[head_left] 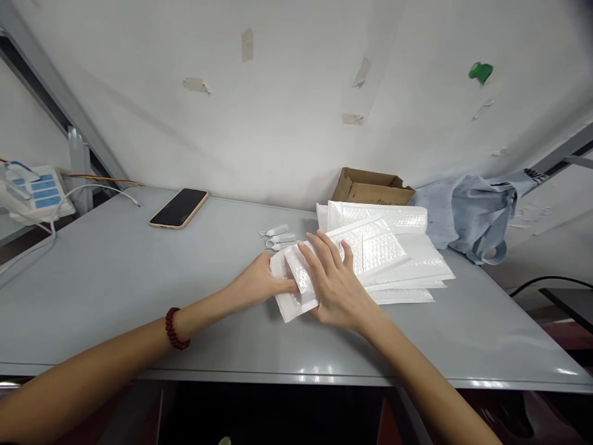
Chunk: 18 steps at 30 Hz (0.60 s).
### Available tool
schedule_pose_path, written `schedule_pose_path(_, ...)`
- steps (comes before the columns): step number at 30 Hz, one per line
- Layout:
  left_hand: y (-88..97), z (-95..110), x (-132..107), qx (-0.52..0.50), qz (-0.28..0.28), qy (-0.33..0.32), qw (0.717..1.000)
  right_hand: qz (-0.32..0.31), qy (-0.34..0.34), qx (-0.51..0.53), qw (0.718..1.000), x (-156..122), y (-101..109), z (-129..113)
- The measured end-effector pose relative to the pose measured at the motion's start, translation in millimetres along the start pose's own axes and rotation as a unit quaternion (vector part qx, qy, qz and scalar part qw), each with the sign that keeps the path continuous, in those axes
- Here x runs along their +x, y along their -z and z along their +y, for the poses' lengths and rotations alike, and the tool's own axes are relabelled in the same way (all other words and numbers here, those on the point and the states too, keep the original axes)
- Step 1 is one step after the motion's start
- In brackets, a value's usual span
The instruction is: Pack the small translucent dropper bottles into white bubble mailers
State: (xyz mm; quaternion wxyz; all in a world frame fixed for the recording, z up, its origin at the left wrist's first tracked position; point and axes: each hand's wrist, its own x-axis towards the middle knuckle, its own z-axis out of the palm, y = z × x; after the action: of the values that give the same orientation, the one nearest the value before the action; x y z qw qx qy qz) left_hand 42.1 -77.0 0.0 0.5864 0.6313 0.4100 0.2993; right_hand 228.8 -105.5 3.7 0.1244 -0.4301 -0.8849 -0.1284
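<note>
A white bubble mailer (pixel 370 247) lies on top of a stack of similar mailers (pixel 417 272) on the grey table (pixel 139 278). My right hand (pixel 333 281) rests flat on its near end, fingers stretched out. My left hand (pixel 259 284), with a dark red bead bracelet on the wrist, pinches the mailer's left end. Three small white parts (pixel 278 238) lie just behind my left hand.
A black phone (pixel 180 208) lies at the back left. A white device with blue buttons (pixel 34 194) and cables sits at the far left. An open cardboard box (pixel 370 186) and a blue cloth bag (pixel 477 213) stand against the wall at the right.
</note>
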Motion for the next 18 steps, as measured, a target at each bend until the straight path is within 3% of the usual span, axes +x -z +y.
schedule_pose_path(5,0.4,1.2,1.2,0.006,0.012,0.007,1.000,0.022,0.000,-0.005,1.000,-0.6,2.4,1.6)
schedule_pose_path(11,14.7,6.6,5.6,-0.020,-0.008,0.046,0.999,0.047,-0.020,-0.042,0.998,-0.3,9.0,12.4)
schedule_pose_path(15,29.3,9.1,8.1,-0.038,-0.066,0.080,0.994,0.038,-0.019,-0.022,0.999,-3.4,21.0,16.0)
schedule_pose_path(18,38.9,10.2,8.5,-0.047,-0.118,0.087,0.988,-0.003,-0.012,-0.004,1.000,-8.9,36.5,4.9)
